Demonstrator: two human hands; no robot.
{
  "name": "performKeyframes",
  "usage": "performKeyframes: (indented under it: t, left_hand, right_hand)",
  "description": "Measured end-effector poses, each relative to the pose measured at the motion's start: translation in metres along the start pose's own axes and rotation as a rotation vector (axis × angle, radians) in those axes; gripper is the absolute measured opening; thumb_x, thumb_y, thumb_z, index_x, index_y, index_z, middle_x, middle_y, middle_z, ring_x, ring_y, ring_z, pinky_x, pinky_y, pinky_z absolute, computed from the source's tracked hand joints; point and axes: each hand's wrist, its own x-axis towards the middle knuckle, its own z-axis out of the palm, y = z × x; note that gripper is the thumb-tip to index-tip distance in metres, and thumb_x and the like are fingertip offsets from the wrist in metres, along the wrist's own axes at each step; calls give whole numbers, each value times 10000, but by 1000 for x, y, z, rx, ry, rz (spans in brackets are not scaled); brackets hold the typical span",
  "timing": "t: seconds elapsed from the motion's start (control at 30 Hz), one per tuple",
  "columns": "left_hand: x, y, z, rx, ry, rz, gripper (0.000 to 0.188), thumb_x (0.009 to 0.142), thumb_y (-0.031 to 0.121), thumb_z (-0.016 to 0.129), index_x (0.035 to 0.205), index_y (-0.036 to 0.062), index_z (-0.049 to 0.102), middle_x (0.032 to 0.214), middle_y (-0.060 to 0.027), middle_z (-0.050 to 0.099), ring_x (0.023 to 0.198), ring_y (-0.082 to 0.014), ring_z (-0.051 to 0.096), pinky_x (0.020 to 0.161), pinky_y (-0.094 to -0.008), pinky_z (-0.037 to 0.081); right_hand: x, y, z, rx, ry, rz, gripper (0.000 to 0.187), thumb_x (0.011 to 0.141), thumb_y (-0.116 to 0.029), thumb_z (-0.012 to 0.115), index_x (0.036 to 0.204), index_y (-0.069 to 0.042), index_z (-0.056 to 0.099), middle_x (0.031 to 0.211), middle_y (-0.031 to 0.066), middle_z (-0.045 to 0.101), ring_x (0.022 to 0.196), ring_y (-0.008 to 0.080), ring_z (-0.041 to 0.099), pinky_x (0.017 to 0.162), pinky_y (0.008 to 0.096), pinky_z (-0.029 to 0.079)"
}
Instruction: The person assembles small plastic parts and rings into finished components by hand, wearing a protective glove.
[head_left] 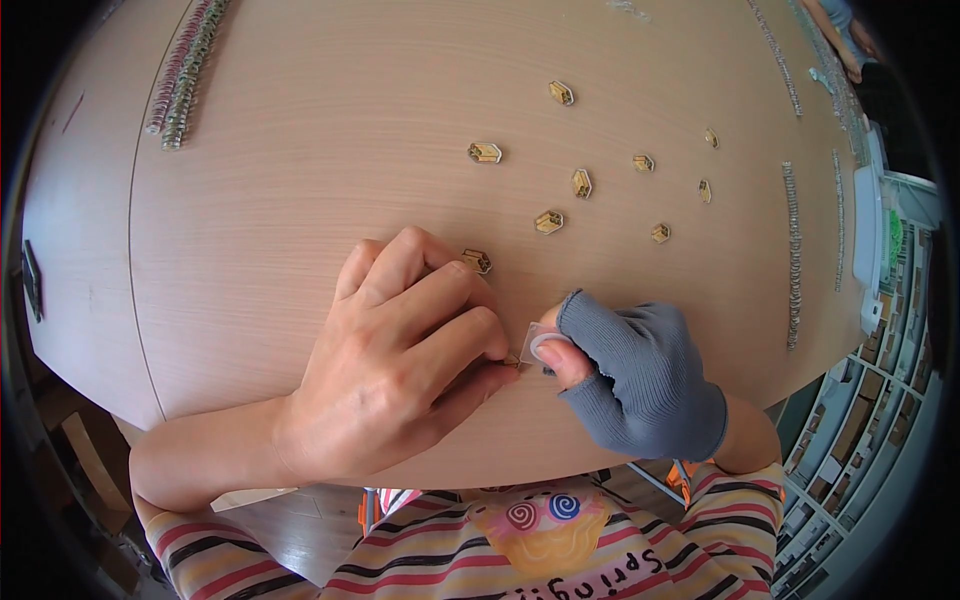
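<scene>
My bare left hand (390,345) is closed, with its thumb and index finger pinching a small yellow piece (513,361), mostly hidden by the fingertips. My right hand (640,375), in a grey fingerless glove, is closed on a small clear plastic square (532,343) with a pale round shape on it. The square's edge is right beside the yellow piece; whether they touch, I cannot tell. Just beyond my left fingers lies a yellow, dark-marked badge-like piece (478,261) with a pale rim. Several similar pieces, such as this one (549,221), are scattered farther off.
Two long rows of stacked small things, one pink (178,65) and one greenish (185,90), lie at the far left. Thinner rows (793,255) run along the right. A dark object (32,280) sits at the left table edge. Another person's arm (838,38) shows at the far right.
</scene>
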Motion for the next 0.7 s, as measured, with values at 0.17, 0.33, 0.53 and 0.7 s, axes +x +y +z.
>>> performKeyframes:
  t: [0.17,0.33,0.53,0.7]
  left_hand:
    - [0,-1,-1,-2,-9,-4,264,602,137,867,780,108,675,888,-23,615,906,-266,515,801,-393,363]
    - [2,-2,0,0,-2,5,262,608,163,870,780,115,679,864,-8,612,892,-262,513,790,-394,359]
    - [5,-4,2,-5,5,7,264,604,166,874,775,115,680,855,-6,607,887,-260,513,780,-393,359]
    - [6,-4,1,-7,2,8,255,610,164,869,774,114,680,853,-6,609,886,-261,514,777,-389,360]
  right_hand:
    - [0,-1,2,-24,-3,5,58,935,-50,613,919,2,594,666,87,625,515,227,614,517,311,487]
    - [1,-2,0,-27,-7,12,54,933,-49,615,913,-2,599,667,83,626,511,225,612,510,312,480]
    - [2,1,-4,-31,-23,31,48,930,-46,617,918,-2,602,672,73,634,504,210,608,505,308,476]
    - [2,1,-3,73,81,42,41,922,-29,616,920,9,603,687,70,646,511,194,615,507,301,477]
